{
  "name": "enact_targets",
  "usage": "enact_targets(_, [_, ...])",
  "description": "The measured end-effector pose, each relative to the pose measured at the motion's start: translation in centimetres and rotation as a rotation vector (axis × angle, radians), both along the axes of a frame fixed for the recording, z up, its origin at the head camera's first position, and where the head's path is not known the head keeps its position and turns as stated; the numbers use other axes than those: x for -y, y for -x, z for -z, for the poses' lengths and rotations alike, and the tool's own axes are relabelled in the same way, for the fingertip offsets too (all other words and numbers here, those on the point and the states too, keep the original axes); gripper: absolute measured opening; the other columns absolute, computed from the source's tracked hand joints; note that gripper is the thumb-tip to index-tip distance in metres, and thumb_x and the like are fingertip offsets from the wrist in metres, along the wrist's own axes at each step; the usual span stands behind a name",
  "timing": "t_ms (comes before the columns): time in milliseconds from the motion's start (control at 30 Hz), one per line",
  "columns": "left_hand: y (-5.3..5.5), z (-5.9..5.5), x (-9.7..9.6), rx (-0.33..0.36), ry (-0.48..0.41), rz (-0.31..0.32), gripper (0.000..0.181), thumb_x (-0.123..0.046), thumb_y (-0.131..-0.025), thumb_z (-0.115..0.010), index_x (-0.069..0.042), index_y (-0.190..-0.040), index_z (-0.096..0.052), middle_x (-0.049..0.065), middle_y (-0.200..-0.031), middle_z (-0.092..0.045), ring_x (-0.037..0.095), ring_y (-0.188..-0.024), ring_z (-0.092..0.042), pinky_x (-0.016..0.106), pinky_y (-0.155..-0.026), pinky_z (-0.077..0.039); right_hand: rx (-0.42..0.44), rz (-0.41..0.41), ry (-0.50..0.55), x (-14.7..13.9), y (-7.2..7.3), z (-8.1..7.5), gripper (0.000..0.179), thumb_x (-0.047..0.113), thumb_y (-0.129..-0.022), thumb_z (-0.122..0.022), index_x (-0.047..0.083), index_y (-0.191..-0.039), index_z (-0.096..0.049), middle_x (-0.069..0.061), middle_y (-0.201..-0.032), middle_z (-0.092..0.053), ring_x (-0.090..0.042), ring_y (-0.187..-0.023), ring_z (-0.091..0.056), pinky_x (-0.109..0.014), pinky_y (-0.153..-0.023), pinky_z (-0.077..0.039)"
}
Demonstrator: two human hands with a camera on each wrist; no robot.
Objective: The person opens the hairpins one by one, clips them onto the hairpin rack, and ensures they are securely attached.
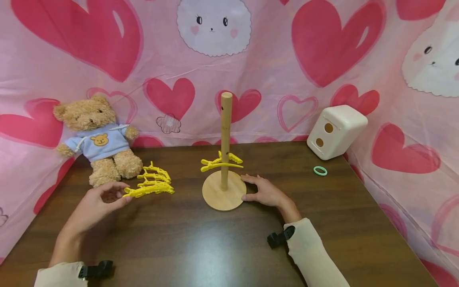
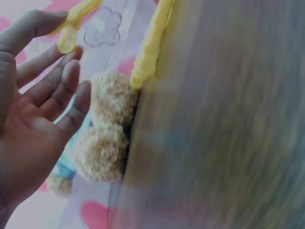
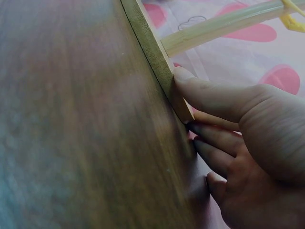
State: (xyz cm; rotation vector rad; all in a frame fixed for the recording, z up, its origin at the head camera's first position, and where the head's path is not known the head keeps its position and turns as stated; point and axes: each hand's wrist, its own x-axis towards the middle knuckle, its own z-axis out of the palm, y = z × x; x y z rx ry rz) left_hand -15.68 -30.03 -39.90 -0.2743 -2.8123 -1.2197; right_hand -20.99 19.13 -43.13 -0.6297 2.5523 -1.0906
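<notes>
My left hand [image 1: 94, 205] pinches one end of a yellow alligator hair clip [image 2: 71, 24] between thumb and index finger, the other fingers loosely bent. In the head view several more yellow hair clips [image 1: 156, 176] lie in a row just beyond it on the table. A wooden stand [image 1: 224, 131], an upright post on a round base, stands in the middle. Yellow clips [image 1: 215, 164] are clamped across its post, low above the base. My right hand [image 1: 267, 191] holds the right rim of the base [image 3: 157, 62], thumb and fingers spread along the edge.
A teddy bear [image 1: 102, 139] in a light blue top sits at the back left, close behind the loose clips. At the back right stands a white box [image 1: 338, 131] with two round holes; a mint-green ring [image 1: 320, 171] lies before it. Heart-patterned cloth [image 1: 265, 71] hangs behind the dark table [image 1: 172, 243].
</notes>
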Motion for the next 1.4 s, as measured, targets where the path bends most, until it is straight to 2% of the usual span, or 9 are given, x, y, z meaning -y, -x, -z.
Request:
enact_targets(367, [0.2, -0.2, -3.8, -0.197, -0.151, -0.076, 0.035, -0.010, -0.092, -0.075, 0.001, -0.124, -0.067, -0.003, -0.093, -0.061, 0.006, -0.085, -0.055, 0.009, -0.076, -0.044, 0.002, 0.003, 0.001, -0.4, -0.3, 0.3, 0.072, 0.027, -0.091, -0.078, 0.004, -0.151, -0.047, -0.018, -0.156, -0.040, -0.033, -0.149, -0.027, -0.056, -0.121, -0.007])
enact_targets(500, [0.5, -0.6, -5.6, -0.233, -0.201, -0.091, 0.035, -0.010, -0.093, -0.074, 0.000, -0.126, -0.066, -0.002, -0.100, -0.061, 0.007, -0.090, -0.054, 0.009, -0.079, -0.044, -0.010, 0.006, 0.003, -0.7, -0.5, 0.4, 0.071, 0.025, -0.090, -0.079, 0.001, -0.150, -0.048, -0.020, -0.155, -0.041, -0.035, -0.148, -0.030, -0.055, -0.121, -0.007])
enact_targets(667, [1.3, -1.3, -7.3, -0.290, -0.244, -0.053, 0.035, -0.007, -0.094, -0.073, -0.002, -0.128, -0.067, 0.003, -0.107, -0.062, 0.007, -0.093, -0.055, 0.010, -0.076, -0.047, -0.030, -0.002, 0.019, -0.8, -0.5, 0.4, 0.071, 0.023, -0.090, -0.079, 0.000, -0.149, -0.048, -0.020, -0.153, -0.044, -0.036, -0.147, -0.031, -0.054, -0.122, -0.007])
enact_targets(900, [2.5, -2.0, -9.7, -0.384, -0.281, -0.001, 0.033, 0.001, -0.092, -0.071, 0.001, -0.125, -0.068, 0.001, -0.099, -0.060, 0.009, -0.089, -0.055, 0.011, -0.077, -0.046, -0.033, -0.007, 0.020, -0.6, -0.4, 0.4, 0.071, 0.024, -0.090, -0.079, 0.000, -0.149, -0.048, -0.019, -0.153, -0.044, -0.035, -0.147, -0.031, -0.054, -0.121, -0.008])
enact_targets(1100, [2.6, -2.6, -11.8, -0.374, -0.315, -0.027, 0.034, -0.001, -0.087, -0.078, 0.000, -0.120, -0.070, 0.012, -0.094, -0.067, 0.008, -0.085, -0.060, 0.012, -0.077, -0.048, -0.017, -0.001, 0.016, -0.4, -0.3, 0.5, 0.071, 0.025, -0.090, -0.079, 0.001, -0.149, -0.048, -0.018, -0.154, -0.044, -0.035, -0.148, -0.030, -0.055, -0.121, -0.008])
enact_targets(1267, [2.7, -3.1, -12.3, -0.360, -0.278, -0.050, 0.035, -0.007, -0.082, -0.085, -0.001, -0.114, -0.071, 0.014, -0.092, -0.071, 0.011, -0.084, -0.063, 0.012, -0.075, -0.049, -0.009, 0.006, 0.012, -0.2, -0.1, 0.4, 0.071, 0.026, -0.090, -0.079, 0.003, -0.150, -0.047, -0.018, -0.155, -0.042, -0.034, -0.148, -0.030, -0.054, -0.121, -0.008])
enact_targets(1400, [2.7, -3.6, -12.6, -0.355, -0.299, -0.081, 0.032, -0.008, -0.083, -0.084, 0.001, -0.111, -0.070, 0.015, -0.094, -0.070, 0.013, -0.085, -0.062, 0.014, -0.078, -0.049, -0.002, 0.008, 0.012, -0.1, 0.0, 0.3, 0.071, 0.027, -0.091, -0.079, 0.004, -0.151, -0.047, -0.018, -0.156, -0.041, -0.034, -0.148, -0.029, -0.054, -0.121, -0.008])
